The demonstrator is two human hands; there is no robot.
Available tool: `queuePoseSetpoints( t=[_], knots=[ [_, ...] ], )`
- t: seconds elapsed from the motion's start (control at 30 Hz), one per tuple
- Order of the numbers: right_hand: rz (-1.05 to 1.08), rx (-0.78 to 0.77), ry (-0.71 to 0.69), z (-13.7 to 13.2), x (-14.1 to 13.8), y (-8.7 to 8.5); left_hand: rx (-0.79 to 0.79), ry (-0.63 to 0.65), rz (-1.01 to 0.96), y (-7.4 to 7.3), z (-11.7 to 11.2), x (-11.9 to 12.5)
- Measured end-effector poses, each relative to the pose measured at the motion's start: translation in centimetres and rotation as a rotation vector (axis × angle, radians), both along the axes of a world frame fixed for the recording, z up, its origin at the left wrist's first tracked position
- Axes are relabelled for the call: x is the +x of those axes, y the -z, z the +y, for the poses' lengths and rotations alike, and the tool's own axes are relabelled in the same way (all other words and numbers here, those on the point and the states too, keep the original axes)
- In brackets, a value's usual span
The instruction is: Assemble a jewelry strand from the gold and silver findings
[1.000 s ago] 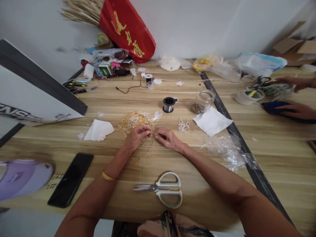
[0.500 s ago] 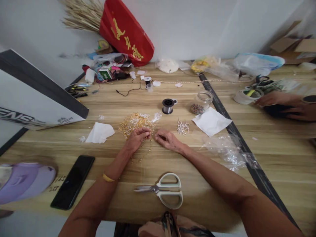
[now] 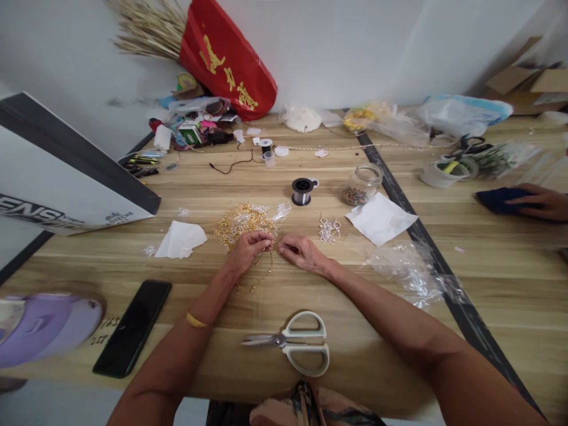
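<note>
My left hand [image 3: 248, 253] is closed in a pinch on a thin gold beaded chain [image 3: 254, 289], which curves down from the fingertips onto the table. Just right of it, my right hand [image 3: 302, 253] rests with curled fingers; whatever they hold is too small to make out. A heap of gold and clear beads [image 3: 235, 226] lies directly beyond my left hand. Beyond my right hand sits a small cluster of silvery beaded pieces [image 3: 329, 229]. White-handled scissors [image 3: 288, 343] lie nearer to me, blades pointing left.
A wire spool [image 3: 302, 192] and a glass jar of beads [image 3: 362, 184] stand farther back. White papers [image 3: 180, 239] and clear plastic bags [image 3: 408, 272] lie around. A black phone [image 3: 132, 329] is at left. Another person's hand [image 3: 550, 202] rests on a dark blue cloth-like item at right.
The other person's hand has drawn back to the right, away from the white container, uncovering more of the dark blue item. My own hands have hardly moved.
</note>
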State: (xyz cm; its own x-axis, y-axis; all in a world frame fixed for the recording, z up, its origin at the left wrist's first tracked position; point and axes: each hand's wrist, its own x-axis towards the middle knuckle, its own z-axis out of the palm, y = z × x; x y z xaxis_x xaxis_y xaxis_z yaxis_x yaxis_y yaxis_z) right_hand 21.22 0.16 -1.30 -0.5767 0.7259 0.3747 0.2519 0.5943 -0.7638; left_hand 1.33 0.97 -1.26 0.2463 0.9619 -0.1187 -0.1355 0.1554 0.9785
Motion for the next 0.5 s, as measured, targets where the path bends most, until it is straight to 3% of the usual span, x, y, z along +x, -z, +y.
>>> queuePoseSetpoints(
  t=[0.5],
  knots=[
    [0.043, -0.030, 0.015, 0.02, -0.03, 0.10, 0.087, 0.050, 0.145, -0.15, -0.19, -0.01]
  ],
)
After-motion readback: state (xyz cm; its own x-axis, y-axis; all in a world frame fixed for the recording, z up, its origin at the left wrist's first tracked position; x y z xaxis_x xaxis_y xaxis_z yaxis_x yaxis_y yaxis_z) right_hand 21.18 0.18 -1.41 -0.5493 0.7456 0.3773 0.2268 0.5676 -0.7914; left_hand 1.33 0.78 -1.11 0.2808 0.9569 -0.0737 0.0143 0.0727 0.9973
